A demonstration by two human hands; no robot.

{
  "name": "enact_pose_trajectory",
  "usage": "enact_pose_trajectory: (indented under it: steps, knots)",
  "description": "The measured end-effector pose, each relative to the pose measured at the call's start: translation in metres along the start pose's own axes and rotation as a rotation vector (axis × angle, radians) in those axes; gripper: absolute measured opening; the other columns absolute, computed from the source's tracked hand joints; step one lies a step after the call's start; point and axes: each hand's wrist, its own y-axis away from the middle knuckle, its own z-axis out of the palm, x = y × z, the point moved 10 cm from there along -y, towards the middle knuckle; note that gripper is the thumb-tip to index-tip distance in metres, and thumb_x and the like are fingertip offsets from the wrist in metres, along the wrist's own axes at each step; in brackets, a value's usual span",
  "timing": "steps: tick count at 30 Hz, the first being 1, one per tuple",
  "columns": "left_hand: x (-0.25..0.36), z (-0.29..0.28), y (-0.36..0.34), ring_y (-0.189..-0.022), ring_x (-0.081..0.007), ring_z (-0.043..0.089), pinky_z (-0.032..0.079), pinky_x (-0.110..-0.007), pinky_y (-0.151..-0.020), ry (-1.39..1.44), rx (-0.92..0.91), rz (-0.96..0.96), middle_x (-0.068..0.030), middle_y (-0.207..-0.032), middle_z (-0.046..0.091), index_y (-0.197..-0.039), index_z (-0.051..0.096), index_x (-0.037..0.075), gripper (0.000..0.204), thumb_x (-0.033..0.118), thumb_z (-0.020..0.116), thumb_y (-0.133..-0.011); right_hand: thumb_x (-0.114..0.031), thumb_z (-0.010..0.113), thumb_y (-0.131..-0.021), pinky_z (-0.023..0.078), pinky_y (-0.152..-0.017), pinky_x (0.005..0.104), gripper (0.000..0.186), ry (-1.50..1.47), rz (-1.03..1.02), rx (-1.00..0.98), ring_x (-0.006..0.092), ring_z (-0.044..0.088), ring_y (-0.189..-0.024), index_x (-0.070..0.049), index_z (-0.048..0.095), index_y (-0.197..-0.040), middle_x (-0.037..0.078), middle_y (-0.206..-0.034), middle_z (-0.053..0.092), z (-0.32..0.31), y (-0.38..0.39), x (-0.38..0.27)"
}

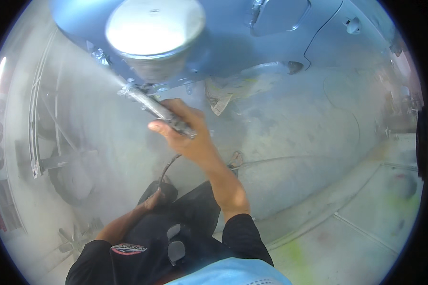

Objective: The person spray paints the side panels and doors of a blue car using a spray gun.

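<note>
My right hand [185, 126] grips a silver spray gun [154, 107] with a large light cup [154, 31] on top, raised close to a light blue painted panel [245, 45]. A blurred haze comes off the gun's front toward the upper left. My left hand [152, 199] is lower, near my thigh, closed around a dark hose [170, 165] that rises behind my right hand.
A masked, paint-speckled piece [223, 92] sits under the panel's lower edge. A metal frame stand [43, 161] is at the left beside the pale floor [299, 185]. The hose trails rightward across the floor. A grated fixture [380, 223] lies at the lower right.
</note>
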Motion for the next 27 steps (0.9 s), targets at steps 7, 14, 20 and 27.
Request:
enact_pose_trajectory:
  steps: [7,14,20,27]
  knots:
    - [0.014,-0.061,0.054,-0.111,-0.0237,0.055,0.043,-0.038,-0.099,-0.648,0.106,0.051,-0.0120,-0.117,0.060,-0.126,0.055,0.001,0.074,0.065,0.025,-0.103,-0.036,0.067,-0.097,0.041,-0.046,0.0232,0.035,-0.044,0.162,0.472,0.0097,0.055,-0.050,-0.002,0.063,-0.105,0.003,-0.078,0.062,-0.016,0.090,0.033]
    - [0.063,0.035,0.087,-0.123,-0.0275,0.052,0.040,-0.039,-0.105,-0.756,-0.063,0.095,-0.0187,-0.137,0.055,-0.141,0.047,0.001,0.079,0.066,0.023,-0.102,-0.036,0.064,-0.099,0.042,-0.044,0.0231,0.038,0.017,0.117,0.655,0.0094,0.054,-0.048,0.000,0.064,-0.107,0.004,-0.075,0.062,-0.117,0.107,-0.044]
    - [0.111,0.112,0.081,-0.134,-0.0304,0.045,0.031,-0.040,-0.114,-0.789,-0.148,0.199,-0.0197,-0.144,0.051,-0.144,0.045,-0.001,0.075,0.057,0.017,-0.106,-0.039,0.063,-0.099,0.039,-0.041,0.0228,0.041,0.172,0.095,0.755,0.0103,0.054,-0.045,0.002,0.064,-0.106,0.003,-0.074,0.062,-0.208,0.096,-0.055]
    - [0.140,0.158,0.067,-0.132,-0.0295,0.045,0.030,-0.043,-0.114,-0.872,-0.217,0.293,-0.0172,-0.140,0.052,-0.149,0.037,0.002,0.084,0.067,0.014,-0.101,-0.038,0.061,-0.100,0.039,-0.040,0.0246,0.040,0.292,0.146,0.939,0.0129,0.055,-0.044,0.002,0.064,-0.102,0.004,-0.072,0.061,-0.326,0.094,-0.058]
